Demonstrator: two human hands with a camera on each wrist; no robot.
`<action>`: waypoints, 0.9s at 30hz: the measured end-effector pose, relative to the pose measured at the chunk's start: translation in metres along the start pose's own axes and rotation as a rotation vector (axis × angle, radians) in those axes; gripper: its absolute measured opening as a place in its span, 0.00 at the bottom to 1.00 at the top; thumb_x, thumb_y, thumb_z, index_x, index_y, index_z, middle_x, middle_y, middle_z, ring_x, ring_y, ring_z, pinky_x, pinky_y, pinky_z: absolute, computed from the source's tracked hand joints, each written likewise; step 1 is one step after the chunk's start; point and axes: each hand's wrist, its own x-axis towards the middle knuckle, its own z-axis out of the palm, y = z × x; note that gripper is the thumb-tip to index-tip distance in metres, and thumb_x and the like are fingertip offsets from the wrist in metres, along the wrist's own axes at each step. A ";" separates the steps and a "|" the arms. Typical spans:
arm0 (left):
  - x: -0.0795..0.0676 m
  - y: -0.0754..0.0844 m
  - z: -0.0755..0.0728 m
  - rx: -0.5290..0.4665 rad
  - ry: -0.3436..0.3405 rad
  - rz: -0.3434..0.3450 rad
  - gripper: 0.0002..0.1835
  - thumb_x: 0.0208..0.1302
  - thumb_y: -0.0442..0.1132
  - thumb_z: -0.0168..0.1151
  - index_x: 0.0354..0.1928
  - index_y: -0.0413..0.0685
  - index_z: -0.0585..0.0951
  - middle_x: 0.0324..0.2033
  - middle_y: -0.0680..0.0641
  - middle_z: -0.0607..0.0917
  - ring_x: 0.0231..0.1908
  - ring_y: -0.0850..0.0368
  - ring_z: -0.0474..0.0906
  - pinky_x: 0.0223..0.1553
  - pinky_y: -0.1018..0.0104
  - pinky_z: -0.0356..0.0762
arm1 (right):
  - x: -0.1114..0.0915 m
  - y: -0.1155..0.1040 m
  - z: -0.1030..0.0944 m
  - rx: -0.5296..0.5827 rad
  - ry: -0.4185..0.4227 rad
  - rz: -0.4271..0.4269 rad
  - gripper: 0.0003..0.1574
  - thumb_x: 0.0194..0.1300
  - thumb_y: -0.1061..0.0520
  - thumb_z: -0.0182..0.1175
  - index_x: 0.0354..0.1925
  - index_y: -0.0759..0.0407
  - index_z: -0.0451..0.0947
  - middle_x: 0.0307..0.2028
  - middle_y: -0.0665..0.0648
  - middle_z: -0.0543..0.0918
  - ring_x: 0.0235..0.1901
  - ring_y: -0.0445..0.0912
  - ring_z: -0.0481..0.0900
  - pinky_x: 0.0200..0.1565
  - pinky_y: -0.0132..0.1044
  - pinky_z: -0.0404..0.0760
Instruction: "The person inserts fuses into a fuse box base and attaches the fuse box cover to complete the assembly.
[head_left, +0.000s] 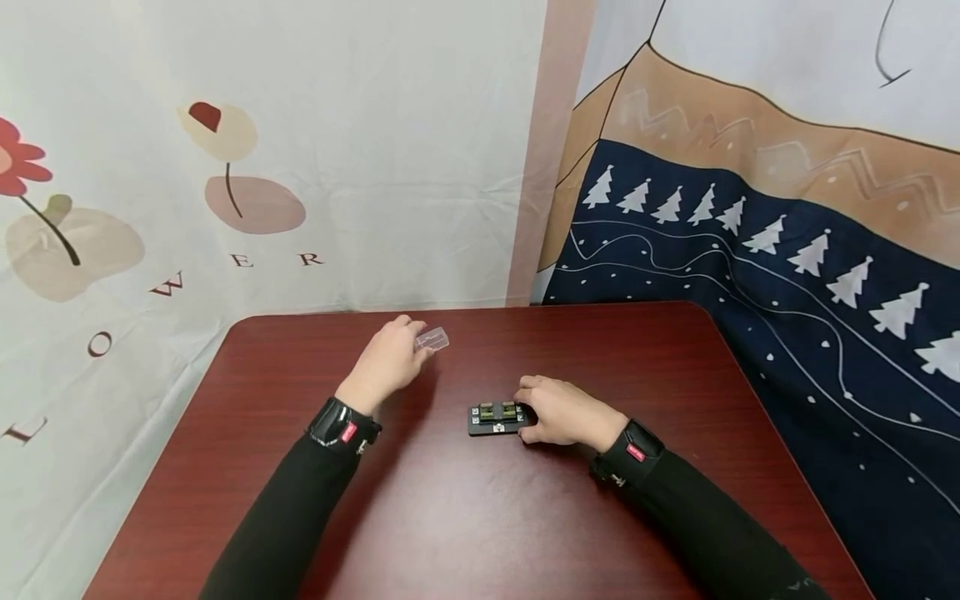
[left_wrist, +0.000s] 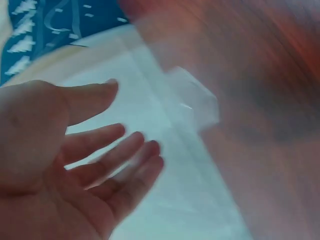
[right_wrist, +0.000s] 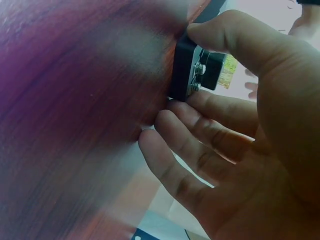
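Note:
A black block with screw terminals and yellow-green inserts lies on the table. My right hand pinches its right end between thumb and index finger; in the right wrist view the other fingers extend beside the block, with tips at the tabletop. A clear plastic cover lies near the table's far edge. Beside it is my left hand, its fingers loosely bent. The left wrist view, blurred, shows a gap between those fingertips and the cover, and nothing in the palm.
The reddish-brown table has rounded far corners. Behind it hangs a pale cloth with flower prints and letters. A dark blue cloth with white trees hangs on the right.

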 end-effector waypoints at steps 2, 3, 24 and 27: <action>0.006 -0.010 0.004 0.007 -0.010 -0.007 0.26 0.68 0.40 0.69 0.64 0.33 0.80 0.54 0.33 0.84 0.53 0.36 0.82 0.58 0.43 0.80 | 0.000 -0.001 0.001 0.001 -0.011 0.004 0.31 0.58 0.43 0.74 0.55 0.57 0.86 0.41 0.48 0.77 0.37 0.43 0.75 0.42 0.41 0.80; 0.009 -0.015 0.006 0.006 -0.020 -0.012 0.27 0.68 0.39 0.68 0.65 0.33 0.79 0.56 0.33 0.83 0.54 0.36 0.81 0.59 0.43 0.80 | 0.001 -0.001 0.002 -0.001 -0.015 0.007 0.31 0.58 0.43 0.74 0.55 0.57 0.86 0.41 0.48 0.76 0.37 0.43 0.75 0.42 0.41 0.80; 0.030 -0.031 0.033 -0.019 -0.135 -0.057 0.13 0.68 0.37 0.68 0.49 0.35 0.86 0.41 0.38 0.84 0.42 0.41 0.82 0.51 0.47 0.82 | -0.001 -0.002 0.001 -0.002 -0.003 0.008 0.32 0.57 0.44 0.74 0.56 0.59 0.85 0.42 0.49 0.77 0.39 0.44 0.75 0.44 0.43 0.81; 0.030 -0.032 0.031 -0.024 -0.139 -0.047 0.14 0.68 0.37 0.68 0.50 0.34 0.86 0.42 0.37 0.85 0.43 0.40 0.83 0.51 0.47 0.82 | -0.001 0.000 0.002 0.010 0.003 0.010 0.32 0.58 0.43 0.74 0.57 0.58 0.85 0.42 0.48 0.76 0.41 0.44 0.74 0.46 0.42 0.80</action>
